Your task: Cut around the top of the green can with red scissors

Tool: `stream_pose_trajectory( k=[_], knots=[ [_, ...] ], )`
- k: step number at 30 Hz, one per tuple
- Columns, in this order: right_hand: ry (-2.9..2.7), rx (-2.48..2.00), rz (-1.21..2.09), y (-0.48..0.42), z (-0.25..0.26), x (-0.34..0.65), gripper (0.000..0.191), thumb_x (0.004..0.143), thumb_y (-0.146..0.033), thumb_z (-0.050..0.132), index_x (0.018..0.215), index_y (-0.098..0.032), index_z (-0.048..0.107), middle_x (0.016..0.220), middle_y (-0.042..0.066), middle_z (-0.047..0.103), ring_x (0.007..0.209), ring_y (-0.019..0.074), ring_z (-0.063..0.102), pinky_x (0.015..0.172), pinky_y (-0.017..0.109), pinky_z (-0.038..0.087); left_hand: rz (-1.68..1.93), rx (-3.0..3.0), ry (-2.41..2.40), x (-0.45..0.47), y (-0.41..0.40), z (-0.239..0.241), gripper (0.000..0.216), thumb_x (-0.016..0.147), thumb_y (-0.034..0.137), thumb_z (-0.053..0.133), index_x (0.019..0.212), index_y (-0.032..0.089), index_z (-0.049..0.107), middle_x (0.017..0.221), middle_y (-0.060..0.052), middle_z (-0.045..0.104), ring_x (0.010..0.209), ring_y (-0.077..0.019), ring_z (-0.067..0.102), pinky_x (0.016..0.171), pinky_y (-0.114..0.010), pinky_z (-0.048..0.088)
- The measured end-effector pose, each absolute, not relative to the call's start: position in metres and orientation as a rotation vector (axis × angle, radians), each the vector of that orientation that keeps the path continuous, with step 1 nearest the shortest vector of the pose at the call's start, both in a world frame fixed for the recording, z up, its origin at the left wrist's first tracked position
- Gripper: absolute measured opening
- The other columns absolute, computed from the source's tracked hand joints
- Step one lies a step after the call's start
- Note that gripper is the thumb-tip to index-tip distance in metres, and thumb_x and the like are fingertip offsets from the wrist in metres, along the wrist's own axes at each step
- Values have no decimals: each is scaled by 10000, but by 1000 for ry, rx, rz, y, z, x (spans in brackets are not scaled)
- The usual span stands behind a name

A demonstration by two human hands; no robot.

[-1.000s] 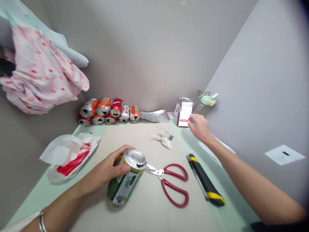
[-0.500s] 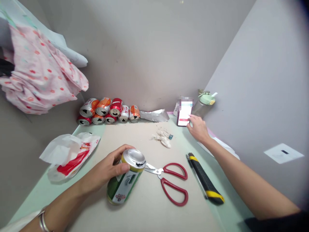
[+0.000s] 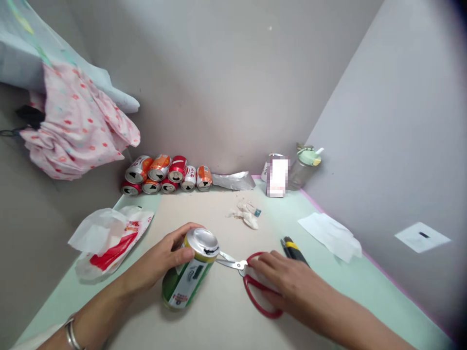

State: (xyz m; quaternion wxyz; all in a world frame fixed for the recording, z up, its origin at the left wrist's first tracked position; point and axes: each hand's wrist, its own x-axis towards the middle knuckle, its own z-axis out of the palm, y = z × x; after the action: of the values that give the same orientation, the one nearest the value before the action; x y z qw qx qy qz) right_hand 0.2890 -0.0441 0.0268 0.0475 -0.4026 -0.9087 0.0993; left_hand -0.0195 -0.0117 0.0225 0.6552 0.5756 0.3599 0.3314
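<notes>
A pale green bench (image 3: 352,287) with a flat beige sheet (image 3: 204,211) laid over its middle fills a corner between plain grey walls (image 3: 222,102). Along the back wall, to the left, eight red, orange and white metal drinks cans (image 3: 160,170) lie stacked on their sides, lids facing out; beside them is a curved strip of silver sheet metal (image 3: 235,181). Further right, an upright phone with a bright, pixelated screen (image 3: 278,177) stands next to a transparent bottle with a pale green lid (image 3: 302,174). A white plastic bag with red print (image 3: 115,248) lies at the left, below a hanging pink cloth dotted with red flowers (image 3: 85,124); a loose white paper (image 3: 330,236) lies at the right, and crumpled whitish scraps (image 3: 248,218) sit mid-sheet. In front, the person's left hand (image 3: 171,253) has its grip curled around the upper part of a green and silver drinks can (image 3: 189,277), thumb on the near side; the can leans, its top to the right. The right hand (image 3: 290,279) lies over the red loop handles of metal scissors (image 3: 241,266), touching them; whether its grip is closed cannot be told. The blades point left, slightly parted, tips hidden by the green can. A black and yellow utility knife (image 3: 295,250) shows partly behind the right hand.
</notes>
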Motion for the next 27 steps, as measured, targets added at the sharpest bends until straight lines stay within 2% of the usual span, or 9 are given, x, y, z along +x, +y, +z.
stream_pose_trajectory(
  k=[3,9,12,14,16,18,20,23,27],
  knots=[
    [-2779,-1302,208,-47,15,280,322,873,-71,566,1148,-230,611,1030,86,680,910,245,640,738,317,505,736,1294,794,-20,-12,24,669,738,662,723,1217,222,563,1060,-53,606,956,-254,540,802,-296,387],
    [-2751,-1474,302,-45,19,272,348,841,-92,566,1170,-202,598,1012,106,646,869,269,651,697,334,506,743,1296,787,-22,-13,22,610,762,615,730,1214,234,583,1090,-41,615,992,-246,540,826,-280,393],
    [-2451,-1479,716,-45,30,283,412,881,-159,547,1274,-279,522,1038,46,592,756,184,611,697,299,503,750,1296,817,-22,-13,23,637,757,609,739,1250,240,573,1120,-47,617,1017,-252,538,837,-281,399],
    [-2182,-1445,967,-43,36,293,427,913,-245,557,1325,-331,486,1081,31,576,849,186,601,789,309,503,756,1317,845,-21,-12,24,646,750,605,748,1249,234,575,1127,-53,614,1036,-260,533,851,-286,400],
    [-2007,-1335,1228,-42,40,301,493,864,-403,665,1325,-328,507,1146,44,567,916,208,576,827,329,487,761,1338,866,-20,-12,25,636,742,606,754,1224,227,584,1103,-52,613,1029,-260,533,854,-291,405],
    [-1881,-1184,1466,-42,43,304,586,805,-567,692,1298,-286,544,1044,48,575,825,203,541,756,329,471,757,1358,873,-20,-11,26,600,758,597,744,1204,229,585,1075,-42,614,1013,-254,541,853,-293,411],
    [-1833,-1101,1651,-44,46,302,587,754,-617,717,1193,-242,605,891,25,568,741,184,502,684,306,433,750,1382,882,-19,-11,26,559,784,586,726,1193,232,587,1080,-38,616,1014,-252,548,855,-295,416],
    [-1875,-1138,1786,-51,50,292,439,748,-492,766,1077,-218,668,733,-12,565,688,163,484,656,281,394,719,1437,926,-18,-12,28,549,805,579,707,1214,235,586,1122,-44,618,1053,-262,549,893,-306,418],
    [-1915,-1234,1753,-57,52,284,366,704,-372,824,1020,-229,706,765,-24,608,742,169,511,716,273,410,675,1492,983,-17,-13,28,579,809,579,688,1259,237,565,1176,-57,625,1098,-282,545,900,-317,428]
  ],
)
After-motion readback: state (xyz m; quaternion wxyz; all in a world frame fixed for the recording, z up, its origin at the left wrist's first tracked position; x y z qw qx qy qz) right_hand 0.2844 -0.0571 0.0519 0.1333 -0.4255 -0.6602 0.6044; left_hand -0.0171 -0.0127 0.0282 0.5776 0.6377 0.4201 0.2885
